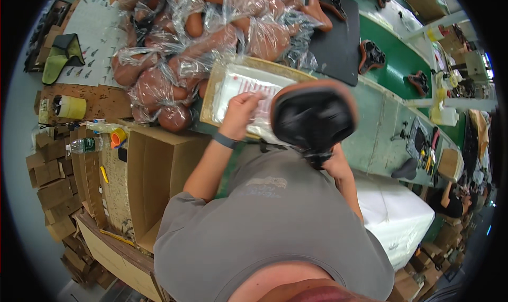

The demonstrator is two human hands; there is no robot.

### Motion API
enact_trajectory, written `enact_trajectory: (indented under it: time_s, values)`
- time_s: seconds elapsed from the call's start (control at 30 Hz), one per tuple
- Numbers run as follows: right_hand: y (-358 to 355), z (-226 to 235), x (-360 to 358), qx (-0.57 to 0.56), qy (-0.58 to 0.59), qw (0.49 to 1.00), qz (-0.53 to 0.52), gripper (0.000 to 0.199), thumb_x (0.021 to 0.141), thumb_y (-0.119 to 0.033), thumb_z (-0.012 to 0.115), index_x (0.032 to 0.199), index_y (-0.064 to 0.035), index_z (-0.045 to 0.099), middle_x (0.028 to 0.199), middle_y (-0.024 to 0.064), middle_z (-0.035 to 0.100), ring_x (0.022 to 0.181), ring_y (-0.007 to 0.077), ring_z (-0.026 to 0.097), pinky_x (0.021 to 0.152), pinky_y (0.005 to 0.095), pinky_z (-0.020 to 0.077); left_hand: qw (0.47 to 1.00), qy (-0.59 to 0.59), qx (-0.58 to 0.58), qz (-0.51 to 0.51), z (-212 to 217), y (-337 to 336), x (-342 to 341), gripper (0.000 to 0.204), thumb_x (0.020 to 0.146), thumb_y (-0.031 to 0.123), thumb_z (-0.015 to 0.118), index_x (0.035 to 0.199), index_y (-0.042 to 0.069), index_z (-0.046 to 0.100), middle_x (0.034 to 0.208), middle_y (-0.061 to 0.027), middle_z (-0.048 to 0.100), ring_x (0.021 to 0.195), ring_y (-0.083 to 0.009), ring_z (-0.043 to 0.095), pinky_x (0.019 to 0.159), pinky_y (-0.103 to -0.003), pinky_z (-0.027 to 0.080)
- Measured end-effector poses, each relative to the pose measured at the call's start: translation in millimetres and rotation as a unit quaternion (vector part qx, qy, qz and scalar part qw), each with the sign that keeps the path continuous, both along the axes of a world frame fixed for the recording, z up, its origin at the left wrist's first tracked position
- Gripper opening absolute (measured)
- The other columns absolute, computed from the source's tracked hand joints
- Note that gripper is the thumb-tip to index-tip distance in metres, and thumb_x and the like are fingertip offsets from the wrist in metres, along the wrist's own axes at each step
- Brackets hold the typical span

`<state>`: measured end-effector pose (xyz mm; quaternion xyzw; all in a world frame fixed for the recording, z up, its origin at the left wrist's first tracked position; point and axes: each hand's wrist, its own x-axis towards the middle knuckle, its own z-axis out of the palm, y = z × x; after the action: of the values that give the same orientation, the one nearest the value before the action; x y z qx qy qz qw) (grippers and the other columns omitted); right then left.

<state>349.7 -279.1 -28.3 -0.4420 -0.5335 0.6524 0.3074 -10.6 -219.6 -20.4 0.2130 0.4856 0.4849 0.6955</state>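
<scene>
My right hand (334,163) grips a brown bicycle saddle (313,117) by its narrow nose. The saddle is tilted so that its black underside faces up, and it is slightly blurred. To its left, my left hand (242,111) reaches over a shallow cardboard tray (210,98) with a stack of clear plastic bags (233,85) printed in red. The left fingers are curled and pinched on a plastic bag at the top of the stack. Both the thumb and the bag's edge are hard to make out.
Brown saddles in clear bags (185,53) are heaped beyond the tray. An open cardboard box (153,180) stands left of me. More saddles (371,56) lie on the green bench at right, by a black mat (338,48). A white wrapped block (394,212) is at my right.
</scene>
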Motion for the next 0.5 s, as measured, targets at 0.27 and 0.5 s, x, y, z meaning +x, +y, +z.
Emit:
enact_trajectory:
  time_s: [0.27,0.5]
  values:
    - [73,7,-45,-0.217,0.113,0.947,-0.21,0.091,0.089,0.003,0.083,0.168,-0.0086,0.038,0.149,0.014,0.062,0.122,0.0266,0.07,0.091,0.0411,0.065,0.842,0.159,0.395,-0.332,80,-13,49,0.026,0.101,0.027,0.086,0.089,0.004,0.078,0.077,-0.008,0.066,0.074,-0.0231,0.063,0.071,-0.041,0.051]
    - [149,56,-60,0.22,-0.025,0.952,0.212,0.083,0.087,-0.014,0.092,0.161,-0.002,0.057,0.173,0.0189,0.049,0.16,0.0367,0.047,0.133,0.0478,0.0337,0.936,0.31,0.133,-0.099,24,77,-1,0.047,0.106,0.035,0.076,0.14,0.003,0.068,0.118,-0.0068,0.073,0.106,-0.0192,0.068,0.098,-0.04,0.056]
